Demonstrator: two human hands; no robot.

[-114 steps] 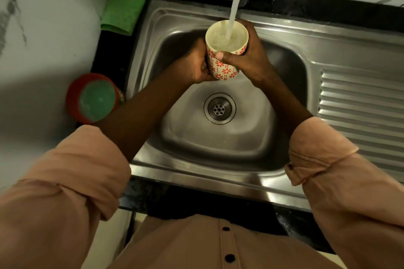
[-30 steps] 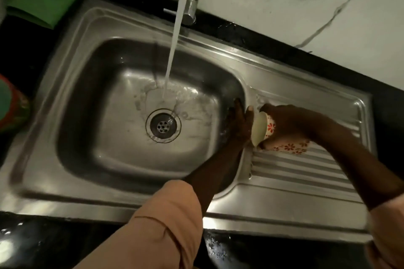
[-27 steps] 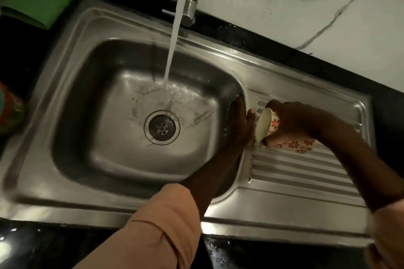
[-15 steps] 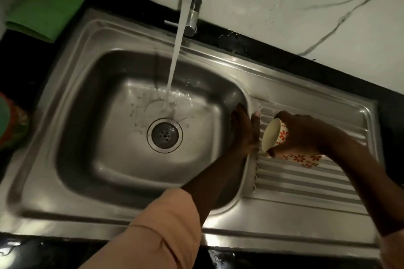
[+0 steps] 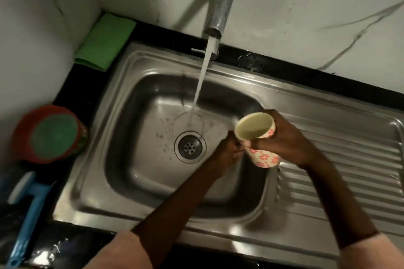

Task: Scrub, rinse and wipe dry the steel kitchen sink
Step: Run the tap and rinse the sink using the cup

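The steel kitchen sink [image 5: 140, 214] is set into a black bench [image 5: 65, 94], its basin toward the bench's left end and its ribbed drainboard [image 5: 349, 170] running toward the right edge. A tap [image 5: 220, 6] at the back edge pours a stream of water [image 5: 201, 81] into the basin, landing just behind the round drain [image 5: 189, 147]; the basin floor around it is wet.

The right hand [image 5: 286, 140] is over the basin's right side, its grip wrapped around a cream cup with red flowers [image 5: 260, 140], which is tilted with its mouth toward the tap. The left hand [image 5: 229, 150] is low in the basin, just beside the cup's lower part, with fingertips touching it; whether this grip is closed on the cup or merely resting against it cannot be told.

On the bench at the back left corner lies a folded green cloth [image 5: 105, 43]. Along the left edge stands a red tub holding a green scouring pad [image 5: 50, 135], and nearer the front left corner lies a blue-handled brush [image 5: 26, 220]. White marble-patterned walls [image 5: 306, 6] rise behind and to the left.
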